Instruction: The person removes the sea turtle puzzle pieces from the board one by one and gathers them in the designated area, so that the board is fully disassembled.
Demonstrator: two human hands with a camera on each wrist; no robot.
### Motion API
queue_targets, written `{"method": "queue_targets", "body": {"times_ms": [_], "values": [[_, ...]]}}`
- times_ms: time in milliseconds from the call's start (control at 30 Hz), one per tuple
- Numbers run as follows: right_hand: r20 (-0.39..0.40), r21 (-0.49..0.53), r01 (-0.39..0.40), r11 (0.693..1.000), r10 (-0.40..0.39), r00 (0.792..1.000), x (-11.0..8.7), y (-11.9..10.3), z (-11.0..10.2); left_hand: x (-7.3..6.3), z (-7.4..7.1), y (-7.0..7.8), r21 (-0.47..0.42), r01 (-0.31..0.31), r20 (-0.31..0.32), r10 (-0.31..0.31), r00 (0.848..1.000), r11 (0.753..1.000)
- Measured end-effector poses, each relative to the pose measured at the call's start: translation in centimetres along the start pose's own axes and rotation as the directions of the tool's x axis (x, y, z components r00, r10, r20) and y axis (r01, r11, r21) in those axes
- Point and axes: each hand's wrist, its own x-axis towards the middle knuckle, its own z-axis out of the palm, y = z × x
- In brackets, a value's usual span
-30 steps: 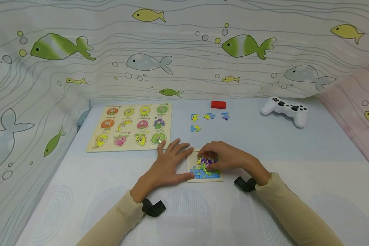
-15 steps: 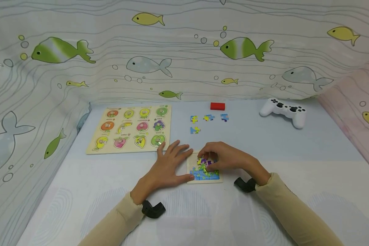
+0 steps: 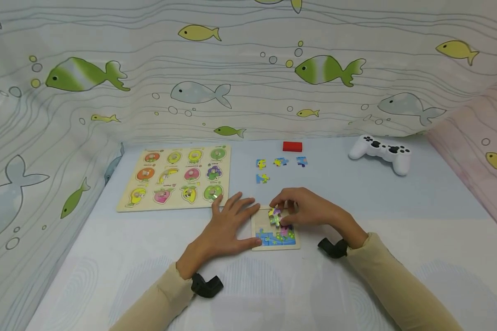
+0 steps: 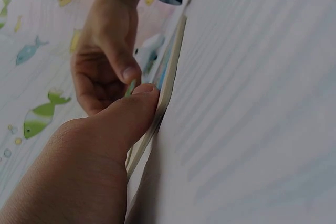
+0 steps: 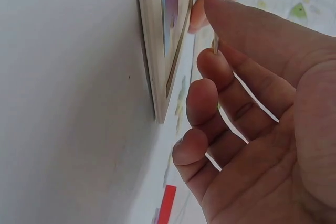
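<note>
In the head view, a small square wooden puzzle tray (image 3: 275, 248) lies between my hands. Blue jigsaw pieces (image 3: 269, 239) fill its lower part, with a pink one at the right. My left hand (image 3: 225, 225) is spread along the left side; its thumb and a fingertip touch the frame. My right hand (image 3: 308, 207) pinches a yellow, purple and green puzzle piece (image 3: 274, 218) over the tray. Edge-on, this piece (image 5: 216, 43) shows between thumb and index finger in the right wrist view, apart from the tray (image 5: 152, 66). Its other fingers are loosely curled.
Several loose puzzle pieces (image 3: 262, 178) lie behind the tray, near a red block (image 3: 292, 146). A wooden fruit peg board (image 3: 178, 177) stands close to my left fingertips. A white game controller (image 3: 381, 154) sits at the back right, before the fish-patterned curtain (image 3: 257, 92).
My right hand has raised the puzzle piece and tilted it, uncovering the pink part of the tray. The left hand stays in place. The head view has tipped slightly upward.
</note>
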Motion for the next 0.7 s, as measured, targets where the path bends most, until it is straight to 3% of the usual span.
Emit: {"method": "queue_targets", "body": {"times_ms": [467,700], "values": [[-0.060,-0.010,-0.004,1.000,0.004,0.998,0.1,1.3,-0.7,-0.1,0.0,0.0,0.018,0.004,-0.002,-0.004,1.000,1.000],[-0.106,0.001,-0.054,0.999,0.054,0.993,-0.2,2.3,-1.5,-0.1,0.1,0.0,0.016,-0.002,-0.013,0.002,1.000,1.000]]}}
